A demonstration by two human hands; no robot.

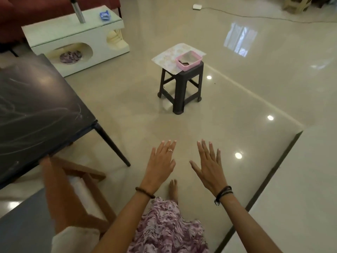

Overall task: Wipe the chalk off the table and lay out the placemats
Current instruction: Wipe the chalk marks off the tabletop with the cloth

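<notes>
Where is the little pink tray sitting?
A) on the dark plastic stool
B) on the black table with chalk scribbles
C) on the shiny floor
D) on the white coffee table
A: the small pink plastic tray rests on a patterned placemat atop the dark plastic stool.

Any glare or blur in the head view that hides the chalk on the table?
Head view: chalk streaks on the dark table read clearly; one soft sheen patch near its far side. The wooden chair at lower left is blurred. Bright ceiling-light spots and a window reflection glare on the floor. Wide-angle bending at edges.
</notes>
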